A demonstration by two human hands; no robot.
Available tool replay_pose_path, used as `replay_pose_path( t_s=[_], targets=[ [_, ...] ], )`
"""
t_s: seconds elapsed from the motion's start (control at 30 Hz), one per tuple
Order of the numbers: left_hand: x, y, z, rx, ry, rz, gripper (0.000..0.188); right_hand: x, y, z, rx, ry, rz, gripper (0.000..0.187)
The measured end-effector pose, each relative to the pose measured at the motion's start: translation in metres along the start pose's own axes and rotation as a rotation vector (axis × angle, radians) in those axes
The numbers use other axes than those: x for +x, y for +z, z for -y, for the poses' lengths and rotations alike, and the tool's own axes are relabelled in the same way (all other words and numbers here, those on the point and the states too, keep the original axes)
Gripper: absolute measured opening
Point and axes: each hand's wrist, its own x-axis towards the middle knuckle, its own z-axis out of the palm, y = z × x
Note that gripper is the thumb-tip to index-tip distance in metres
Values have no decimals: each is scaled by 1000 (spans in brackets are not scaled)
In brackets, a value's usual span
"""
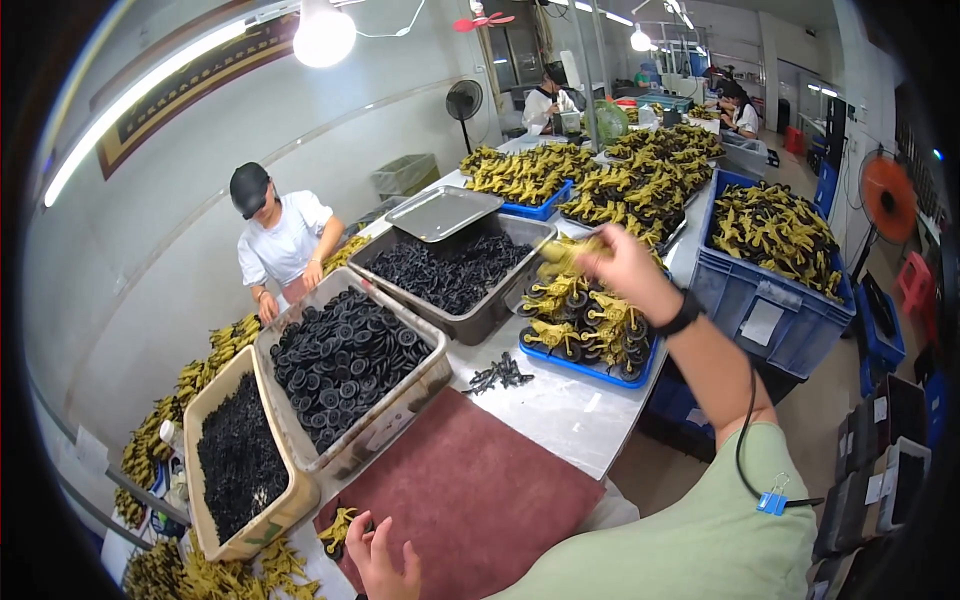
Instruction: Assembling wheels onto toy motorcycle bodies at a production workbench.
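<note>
My right hand (635,272) reaches over the blue tray (585,373) at the right of the table. Its fingers are closed on a yellow plastic part (566,252), smeared by motion. Below it, yellow parts with black wheels (590,325) fill that tray. My left hand (382,562) is low in the picture, thumb and fingers apart. Beside its fingertips a yellow part with a black wheel (337,530) lies at the corner of the reddish-brown cloth (470,490); whether they touch I cannot tell.
Bins of black wheels (345,355), small black pieces (240,455) and black parts (450,270) stand left and ahead. Loose black pieces (497,374) lie beyond the cloth. A blue crate (760,310) of yellow parts stands right. Across the table, a person (285,240) works.
</note>
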Motion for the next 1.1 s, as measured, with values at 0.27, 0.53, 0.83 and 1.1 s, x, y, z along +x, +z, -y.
replay_pose_path(
  t_s=[0.27, 0.53, 0.83, 1.1],
  targets=[
    [1, 3, 11, 44, -33, 8, 35, 110, -52, -111, -593, 374, -109, 65],
    [-4, 4, 17, 51, -26, 25, 31, 130, -19, -135, -602, 776, -25, 75],
    [-6, 7, 21, 50, -13, 53, 30, 98, -39, -91, -806, 700, 170, 20],
    [0, -6, 27, 64, 10, 149, 25, 90, -11, -67, -787, 317, -94, 22]
  ],
)
